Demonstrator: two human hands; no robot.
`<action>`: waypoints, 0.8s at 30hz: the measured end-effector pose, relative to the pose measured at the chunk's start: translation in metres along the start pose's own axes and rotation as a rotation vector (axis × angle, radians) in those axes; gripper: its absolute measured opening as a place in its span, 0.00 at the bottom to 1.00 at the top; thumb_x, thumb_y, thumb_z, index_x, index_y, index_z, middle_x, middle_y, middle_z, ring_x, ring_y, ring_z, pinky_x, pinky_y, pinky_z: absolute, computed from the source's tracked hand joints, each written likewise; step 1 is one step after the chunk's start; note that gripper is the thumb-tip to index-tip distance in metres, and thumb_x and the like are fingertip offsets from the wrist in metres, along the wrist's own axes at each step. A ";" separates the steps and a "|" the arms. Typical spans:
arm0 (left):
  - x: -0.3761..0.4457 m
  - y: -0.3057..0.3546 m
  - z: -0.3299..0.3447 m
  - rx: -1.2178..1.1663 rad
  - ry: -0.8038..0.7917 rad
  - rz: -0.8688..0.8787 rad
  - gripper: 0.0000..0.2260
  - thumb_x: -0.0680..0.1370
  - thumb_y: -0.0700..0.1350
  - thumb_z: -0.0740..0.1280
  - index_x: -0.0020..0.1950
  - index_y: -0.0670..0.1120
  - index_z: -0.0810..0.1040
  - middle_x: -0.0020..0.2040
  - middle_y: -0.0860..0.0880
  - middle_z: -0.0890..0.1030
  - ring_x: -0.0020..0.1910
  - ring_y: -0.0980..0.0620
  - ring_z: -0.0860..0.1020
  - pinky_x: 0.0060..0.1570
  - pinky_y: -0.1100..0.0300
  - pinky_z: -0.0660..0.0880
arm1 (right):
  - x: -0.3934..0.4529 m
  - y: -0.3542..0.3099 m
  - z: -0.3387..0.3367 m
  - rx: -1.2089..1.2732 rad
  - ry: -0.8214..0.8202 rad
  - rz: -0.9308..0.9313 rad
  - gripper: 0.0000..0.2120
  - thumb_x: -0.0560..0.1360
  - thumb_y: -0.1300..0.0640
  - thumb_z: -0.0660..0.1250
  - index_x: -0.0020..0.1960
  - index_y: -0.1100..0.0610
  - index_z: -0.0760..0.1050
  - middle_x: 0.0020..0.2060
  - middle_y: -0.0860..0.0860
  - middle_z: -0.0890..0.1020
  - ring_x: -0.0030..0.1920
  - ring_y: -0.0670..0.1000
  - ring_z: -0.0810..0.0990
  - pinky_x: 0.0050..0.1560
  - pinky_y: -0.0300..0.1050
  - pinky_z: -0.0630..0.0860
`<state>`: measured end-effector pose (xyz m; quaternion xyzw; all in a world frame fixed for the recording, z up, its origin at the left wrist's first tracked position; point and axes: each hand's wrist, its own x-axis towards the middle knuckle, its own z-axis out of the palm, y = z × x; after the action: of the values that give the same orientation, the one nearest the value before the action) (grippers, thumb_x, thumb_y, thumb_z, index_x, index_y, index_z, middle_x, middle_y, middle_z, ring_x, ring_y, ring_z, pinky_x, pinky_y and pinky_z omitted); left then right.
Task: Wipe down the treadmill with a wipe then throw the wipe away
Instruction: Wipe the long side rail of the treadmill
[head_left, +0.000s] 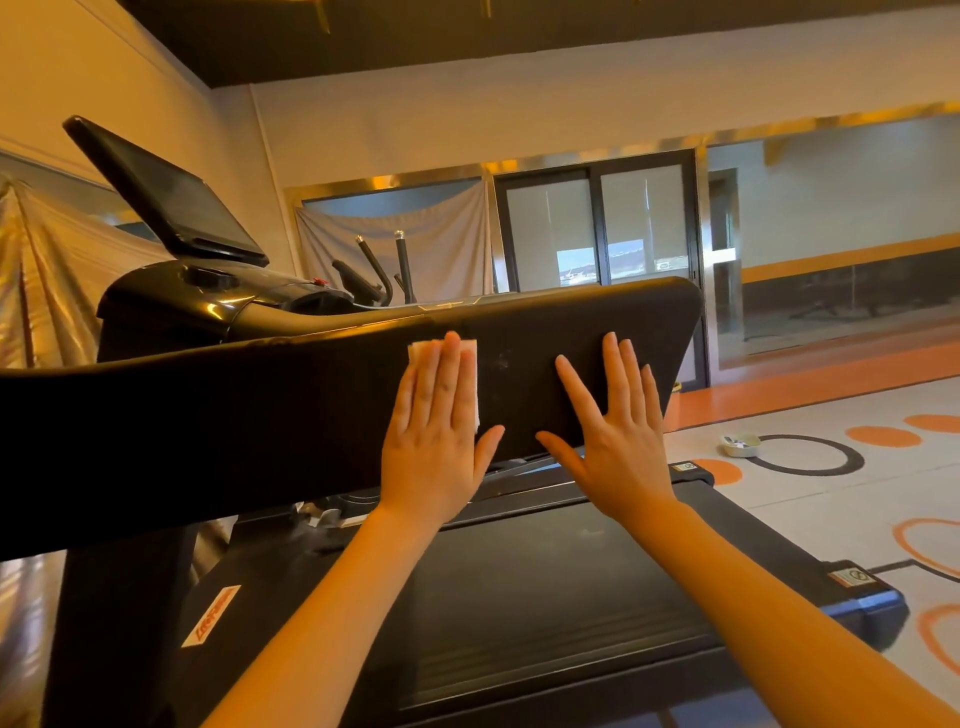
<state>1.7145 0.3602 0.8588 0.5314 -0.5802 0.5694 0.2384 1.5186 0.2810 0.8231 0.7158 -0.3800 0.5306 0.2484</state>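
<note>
Two flat hands: left hand (434, 415) presses white folded wipe (470, 358) on black padded treadmill rail (260, 410), apparently stroking lengthwise; right hand (613, 415) empty, fingers straight

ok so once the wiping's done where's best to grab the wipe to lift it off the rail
Pinch the wipe at the edge strip that shows right of the left hand, coming from the right. It lies flat against the treadmill side rail under straight fingers, so probably only that exposed border offers a grip.

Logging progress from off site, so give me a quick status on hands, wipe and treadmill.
Left hand flat, pressing white wipe on the treadmill's black side panel. Right hand flat on bare panel, no wipe. Nothing blocking the panel.
</note>
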 end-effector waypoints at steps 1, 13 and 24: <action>-0.010 0.002 0.003 -0.014 -0.016 0.018 0.36 0.82 0.62 0.47 0.81 0.39 0.44 0.81 0.40 0.43 0.80 0.41 0.43 0.78 0.48 0.40 | 0.000 0.000 0.000 0.001 -0.001 -0.003 0.36 0.78 0.29 0.47 0.81 0.44 0.45 0.80 0.57 0.48 0.80 0.59 0.44 0.77 0.60 0.48; 0.046 -0.011 -0.017 0.007 0.024 0.018 0.33 0.83 0.61 0.41 0.81 0.40 0.47 0.80 0.40 0.45 0.80 0.41 0.46 0.78 0.47 0.44 | -0.001 0.013 -0.004 0.008 0.006 -0.036 0.35 0.78 0.31 0.49 0.79 0.48 0.53 0.79 0.58 0.52 0.78 0.62 0.51 0.75 0.61 0.52; 0.048 -0.063 -0.027 0.028 0.080 0.279 0.26 0.81 0.43 0.62 0.79 0.41 0.61 0.78 0.40 0.63 0.77 0.40 0.60 0.75 0.43 0.57 | -0.003 0.019 -0.001 -0.003 -0.002 0.003 0.36 0.78 0.30 0.48 0.80 0.46 0.50 0.80 0.56 0.48 0.80 0.57 0.42 0.77 0.58 0.44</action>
<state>1.7464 0.3822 0.9332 0.4256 -0.6304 0.6259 0.1724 1.5022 0.2713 0.8197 0.7153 -0.3823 0.5298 0.2482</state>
